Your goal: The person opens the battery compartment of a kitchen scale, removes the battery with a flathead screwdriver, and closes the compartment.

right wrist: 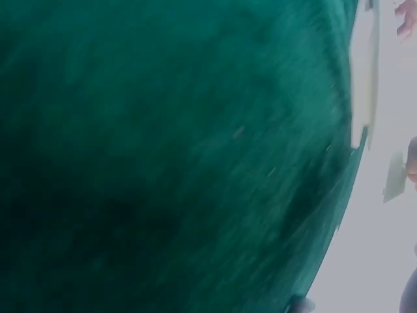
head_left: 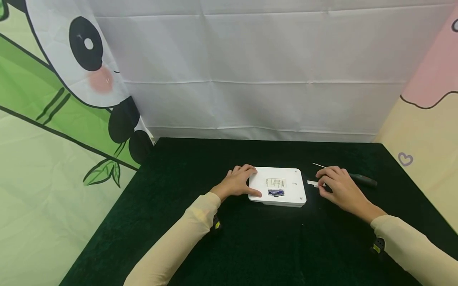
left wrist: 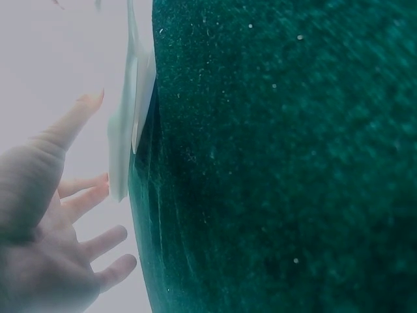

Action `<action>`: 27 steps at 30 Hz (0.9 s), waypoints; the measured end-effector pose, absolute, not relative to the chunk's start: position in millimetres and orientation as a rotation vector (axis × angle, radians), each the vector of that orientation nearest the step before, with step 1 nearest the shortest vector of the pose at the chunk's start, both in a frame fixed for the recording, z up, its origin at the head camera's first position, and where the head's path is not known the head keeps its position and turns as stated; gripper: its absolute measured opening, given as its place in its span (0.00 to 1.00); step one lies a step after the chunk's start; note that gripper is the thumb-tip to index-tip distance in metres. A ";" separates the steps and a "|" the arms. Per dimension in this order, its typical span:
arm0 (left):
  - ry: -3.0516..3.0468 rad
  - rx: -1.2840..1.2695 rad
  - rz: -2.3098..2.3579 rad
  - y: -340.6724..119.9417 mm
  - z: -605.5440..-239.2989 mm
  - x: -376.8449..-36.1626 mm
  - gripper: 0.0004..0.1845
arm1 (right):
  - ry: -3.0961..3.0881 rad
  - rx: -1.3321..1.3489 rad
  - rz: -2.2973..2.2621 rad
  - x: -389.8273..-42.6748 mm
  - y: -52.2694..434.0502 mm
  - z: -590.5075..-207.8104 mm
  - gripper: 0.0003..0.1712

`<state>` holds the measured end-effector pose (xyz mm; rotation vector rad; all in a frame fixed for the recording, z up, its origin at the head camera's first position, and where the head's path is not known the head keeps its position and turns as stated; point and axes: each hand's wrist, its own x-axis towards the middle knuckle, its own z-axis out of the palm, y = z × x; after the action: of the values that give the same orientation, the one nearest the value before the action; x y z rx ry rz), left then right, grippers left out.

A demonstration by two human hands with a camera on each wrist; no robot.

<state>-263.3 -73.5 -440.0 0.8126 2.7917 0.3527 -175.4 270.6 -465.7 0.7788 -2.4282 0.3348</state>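
Note:
A flat white digital scale [head_left: 282,172] lies underside up on the dark green tabletop, with small screws or feet at its corners and a printed label. Its battery compartment [head_left: 276,192] is uncovered and shows blue batteries. My left hand [head_left: 234,183] holds the scale's left end, thumb on the near side and fingers at the far corner. To the right of the scale, my right hand [head_left: 338,188] pinches a small white battery cover [head_left: 312,183] just above the cloth. The right wrist view catches that cover [right wrist: 395,177] at its right edge, with only parts of the fingers.
Behind my right hand lies a screwdriver [head_left: 363,180] with a dark handle, its thin shaft pointing left and its middle hidden by the hand. A dark green cloth [head_left: 229,246] covers the table. White and printed curtains [head_left: 250,71] hang behind and at both sides.

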 end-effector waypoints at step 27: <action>2.782 0.820 0.358 -71.8 -441.8 -265.6 0.47 | -2.540 0.814 0.188 -167.7 328.2 -497.3 0.10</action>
<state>-265.6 -71.8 -441.8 0.8196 2.7823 0.3577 -167.7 328.2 -497.3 0.8140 -2.5395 0.1880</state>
